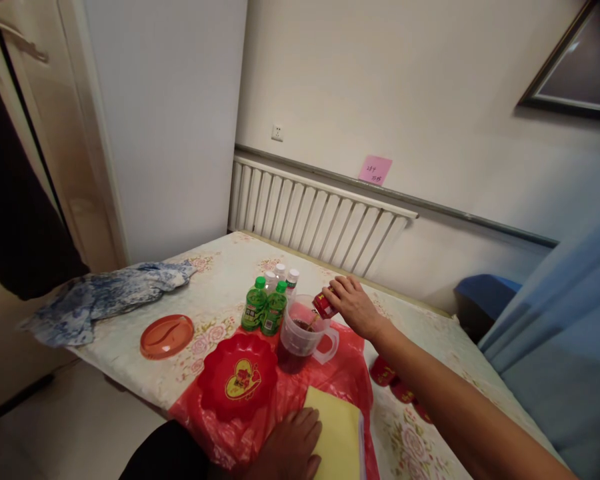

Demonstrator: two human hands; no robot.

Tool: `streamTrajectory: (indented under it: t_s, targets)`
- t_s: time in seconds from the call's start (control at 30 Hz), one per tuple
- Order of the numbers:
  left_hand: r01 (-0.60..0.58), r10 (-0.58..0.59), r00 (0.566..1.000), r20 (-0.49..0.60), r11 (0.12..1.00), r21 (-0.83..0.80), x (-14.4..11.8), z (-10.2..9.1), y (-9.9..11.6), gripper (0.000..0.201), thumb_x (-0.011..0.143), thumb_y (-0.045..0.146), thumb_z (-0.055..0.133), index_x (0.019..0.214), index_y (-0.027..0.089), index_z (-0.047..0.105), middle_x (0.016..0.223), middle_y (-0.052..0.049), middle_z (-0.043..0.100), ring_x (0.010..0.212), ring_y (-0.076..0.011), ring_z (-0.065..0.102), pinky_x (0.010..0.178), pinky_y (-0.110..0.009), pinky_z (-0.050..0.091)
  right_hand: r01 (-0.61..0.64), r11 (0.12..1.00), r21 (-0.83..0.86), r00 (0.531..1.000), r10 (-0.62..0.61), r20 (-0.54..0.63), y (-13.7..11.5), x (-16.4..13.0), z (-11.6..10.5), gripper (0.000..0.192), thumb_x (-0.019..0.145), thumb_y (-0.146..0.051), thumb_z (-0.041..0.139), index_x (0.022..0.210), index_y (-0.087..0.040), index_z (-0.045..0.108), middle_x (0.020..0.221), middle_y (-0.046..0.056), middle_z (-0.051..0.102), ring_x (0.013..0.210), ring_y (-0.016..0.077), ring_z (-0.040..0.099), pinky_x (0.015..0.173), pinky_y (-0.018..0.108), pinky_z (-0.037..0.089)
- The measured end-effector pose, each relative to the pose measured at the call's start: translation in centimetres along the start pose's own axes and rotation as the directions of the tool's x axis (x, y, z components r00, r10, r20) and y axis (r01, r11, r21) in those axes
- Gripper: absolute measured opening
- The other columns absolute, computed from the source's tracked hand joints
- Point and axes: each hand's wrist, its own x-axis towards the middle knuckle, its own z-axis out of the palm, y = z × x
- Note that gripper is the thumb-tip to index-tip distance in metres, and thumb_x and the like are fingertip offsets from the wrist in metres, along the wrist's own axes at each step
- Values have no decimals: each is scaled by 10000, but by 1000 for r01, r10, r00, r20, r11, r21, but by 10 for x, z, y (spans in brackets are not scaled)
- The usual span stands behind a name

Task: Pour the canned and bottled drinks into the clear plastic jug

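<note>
Tipping a small red metal can (324, 306) over a translucent, handled plastic pitcher (300, 341), the right hand (355, 308) wraps it firmly so the brown liquid runs inside. Left hand (294, 441) lies open, gripping nothing visible, fingers apparently on a flat yellow paper stack (337, 433), contact unclear; thin crinkly red plastic sheet (347, 368) underlies pitcher and scalloped, glossy red tray (214, 377).

blocked left of the jug (294, 341) by green bottles (255, 308), but passable between those and the orange disc (167, 337)!
</note>
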Motion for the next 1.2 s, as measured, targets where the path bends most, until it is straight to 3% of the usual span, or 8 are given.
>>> streamTrajectory:
  t_s: [0.5,0.8,0.9,1.07,1.13,1.2]
  targets:
    - [23,-23,1000,5,1000,-10,0,-7,4,558,939,335,522,1465,233,366,1530,-57,431,1383,-247,410,1144,-415,351,-26,998,65,1000,26,-11,-5,-2,5,305,953,-165,462,1239,-184,568,1148,137,610,1137,291,454,1022,466,325]
    - [37,-37,999,16,999,14,4,-13,7,601,860,250,597,1429,228,407,1504,-67,465,1364,-266,436,1126,-442,386,-225,944,241,972,233,-7,-11,-15,25,369,909,-176,544,1278,-181,552,1200,145,599,1141,289,456,977,440,367]
    - [37,-38,999,6,999,21,4,-11,7,589,866,252,586,1428,233,408,1499,-61,473,1365,-261,433,1130,-439,379,-323,872,369,941,338,25,-15,-23,27,494,827,-194,654,1305,-184,529,1220,141,591,1131,290,473,969,441,383]
    - [21,-22,1000,20,999,48,6,-13,7,579,862,234,571,1421,223,419,1493,-67,479,1359,-260,443,1122,-433,390,-460,677,575,849,524,62,-22,-46,39,645,704,-206,758,1300,-171,514,1234,133,604,1107,284,518,951,442,427]
    - [21,-22,1000,12,998,64,7,-13,6,581,858,222,566,1421,224,421,1489,-65,484,1353,-254,449,1116,-424,397,-510,547,664,784,613,97,-27,-61,47,631,685,-233,769,1268,-168,537,1206,120,630,1086,280,547,956,442,441]
    - [14,-13,1000,-5,997,75,7,-10,4,576,856,221,563,1417,225,429,1481,-62,494,1346,-247,457,1113,-415,401,-567,352,745,673,719,172,-34,-82,54,611,672,-264,764,1240,-178,559,1170,102,656,1060,278,579,958,448,453]
